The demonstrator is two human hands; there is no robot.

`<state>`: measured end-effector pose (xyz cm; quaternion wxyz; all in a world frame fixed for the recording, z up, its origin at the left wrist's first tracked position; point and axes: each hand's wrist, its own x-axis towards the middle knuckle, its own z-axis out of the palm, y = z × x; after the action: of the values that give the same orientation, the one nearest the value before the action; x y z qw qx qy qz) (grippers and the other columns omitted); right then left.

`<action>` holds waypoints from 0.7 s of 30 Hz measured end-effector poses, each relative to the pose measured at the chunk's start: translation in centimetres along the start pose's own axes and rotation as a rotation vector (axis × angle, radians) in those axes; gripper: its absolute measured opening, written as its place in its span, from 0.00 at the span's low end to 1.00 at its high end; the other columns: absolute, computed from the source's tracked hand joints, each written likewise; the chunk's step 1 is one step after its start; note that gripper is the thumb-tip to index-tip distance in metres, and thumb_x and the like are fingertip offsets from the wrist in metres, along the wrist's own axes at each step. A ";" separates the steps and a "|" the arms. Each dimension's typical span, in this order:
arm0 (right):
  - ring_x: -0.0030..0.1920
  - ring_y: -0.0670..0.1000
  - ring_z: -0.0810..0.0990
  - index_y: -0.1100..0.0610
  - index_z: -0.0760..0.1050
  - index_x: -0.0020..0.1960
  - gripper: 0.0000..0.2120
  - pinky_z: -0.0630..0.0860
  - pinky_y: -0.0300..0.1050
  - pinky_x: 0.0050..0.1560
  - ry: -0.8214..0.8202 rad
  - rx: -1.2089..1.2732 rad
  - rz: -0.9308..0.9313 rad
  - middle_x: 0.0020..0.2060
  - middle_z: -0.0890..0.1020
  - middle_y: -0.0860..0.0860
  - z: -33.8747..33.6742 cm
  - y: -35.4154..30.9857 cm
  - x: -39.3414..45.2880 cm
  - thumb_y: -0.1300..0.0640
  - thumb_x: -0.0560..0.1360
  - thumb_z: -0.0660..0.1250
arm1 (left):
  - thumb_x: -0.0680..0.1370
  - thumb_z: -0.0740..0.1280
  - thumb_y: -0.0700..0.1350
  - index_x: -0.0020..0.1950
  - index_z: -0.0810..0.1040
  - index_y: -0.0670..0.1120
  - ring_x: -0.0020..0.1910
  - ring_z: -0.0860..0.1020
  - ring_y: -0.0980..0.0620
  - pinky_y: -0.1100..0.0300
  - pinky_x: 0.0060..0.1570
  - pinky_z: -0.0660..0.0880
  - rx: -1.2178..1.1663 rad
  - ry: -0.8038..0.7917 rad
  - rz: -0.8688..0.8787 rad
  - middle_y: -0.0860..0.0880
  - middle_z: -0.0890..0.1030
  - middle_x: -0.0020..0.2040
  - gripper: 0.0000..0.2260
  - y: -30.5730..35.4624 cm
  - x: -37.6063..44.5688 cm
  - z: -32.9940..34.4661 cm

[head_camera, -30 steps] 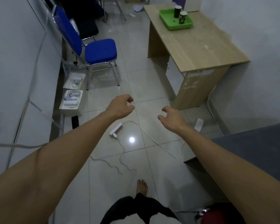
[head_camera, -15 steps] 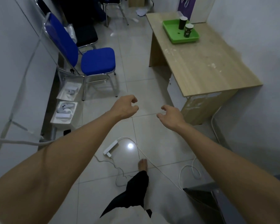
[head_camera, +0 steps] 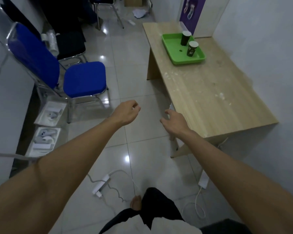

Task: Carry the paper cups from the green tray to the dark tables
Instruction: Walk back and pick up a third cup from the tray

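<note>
Two dark paper cups stand upright in the green tray (head_camera: 172, 48) on the far part of a light wooden desk (head_camera: 210, 92): one cup (head_camera: 185, 38) at the tray's back, the other (head_camera: 191, 48) nearer me. My left hand (head_camera: 125, 113) hovers over the floor with its fingers loosely curled and nothing in it. My right hand (head_camera: 175, 123) is beside the desk's near left edge, fingers apart, holding nothing. Both hands are far short of the tray. A dark surface shows at the bottom right corner.
A blue chair (head_camera: 74, 78) stands to the left of the walkway. Open white boxes (head_camera: 46, 132) lie along the left wall. A white power strip (head_camera: 101, 184) and cables trail on the tiled floor by my bare foot (head_camera: 135, 202). A white wall borders the desk on the right.
I have moved forward: the desk, tray and chair are closer and lower in view. The power strip has slid down toward my feet. Both hands stay held out and hold nothing.
</note>
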<state>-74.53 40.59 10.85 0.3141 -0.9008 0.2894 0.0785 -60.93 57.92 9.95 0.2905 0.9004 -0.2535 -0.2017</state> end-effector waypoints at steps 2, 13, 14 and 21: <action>0.74 0.59 0.72 0.59 0.68 0.78 0.27 0.68 0.48 0.72 -0.002 0.019 0.010 0.75 0.73 0.58 -0.8 -0.5 3.3 0.51 0.81 0.65 | 0.84 0.59 0.51 0.64 0.78 0.43 0.59 0.78 0.47 0.50 0.59 0.75 0.001 0.002 0.003 0.45 0.81 0.62 0.17 0.4 3.5 -0.8; 0.70 0.59 0.76 0.59 0.70 0.76 0.25 0.72 0.50 0.69 0.018 0.054 0.021 0.72 0.76 0.58 -5.7 -0.8 23.6 0.51 0.81 0.65 | 0.84 0.59 0.52 0.65 0.78 0.44 0.60 0.78 0.45 0.49 0.61 0.75 0.066 -0.048 0.026 0.45 0.81 0.63 0.17 2.2 24.7 -4.4; 0.69 0.59 0.76 0.59 0.71 0.75 0.25 0.73 0.50 0.67 0.020 0.060 0.023 0.71 0.77 0.58 -6.3 -0.9 25.2 0.51 0.81 0.65 | 0.84 0.59 0.53 0.65 0.78 0.44 0.61 0.78 0.46 0.49 0.61 0.75 0.074 -0.048 0.027 0.45 0.81 0.63 0.17 2.4 26.5 -5.0; 0.67 0.58 0.78 0.59 0.75 0.71 0.23 0.73 0.47 0.65 0.118 0.111 0.063 0.67 0.80 0.58 -9.9 -3.2 35.8 0.52 0.78 0.67 | 0.84 0.60 0.52 0.65 0.78 0.43 0.62 0.78 0.44 0.51 0.60 0.74 0.096 -0.025 0.076 0.44 0.81 0.64 0.17 3.8 37.5 -9.1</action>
<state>-43.76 19.61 8.78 0.3434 -0.8755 0.3396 0.0190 -27.92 37.59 11.04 0.2513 0.9004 -0.3006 -0.1893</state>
